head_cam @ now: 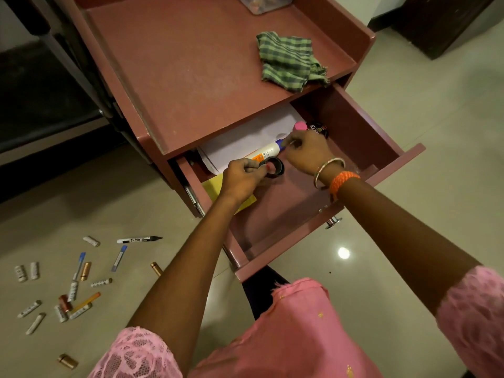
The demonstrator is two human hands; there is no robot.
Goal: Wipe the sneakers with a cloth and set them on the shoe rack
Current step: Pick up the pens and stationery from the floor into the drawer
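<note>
A black tape roll (pixel 275 170) is pinched by the left grip (pixel 241 177) in the open drawer (pixel 354 137); a glue bottle (pixel 266 153) is grasped by the right grip (pixel 306 151). Checked cloth (pixel 290 64) left at the desk's (pixel 191 77) right edge.

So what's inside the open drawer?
The drawer holds white paper, a yellow sheet, a glue tube, a pink-capped item and a black ring. Hands and the cabinet top hide the rest.

drawer (pixel 351 137): pulled open, centre
left hand (pixel 241 177): pinching black ring (pixel 275 167)
right hand (pixel 306 151): gripping white bottle (pixel 266 153)
cloth (pixel 290 64): checked green, cabinet top (pixel 191 72), 1 o'clock
floor (pixel 409 186): markers (pixel 139 240), 8 o'clock
</note>
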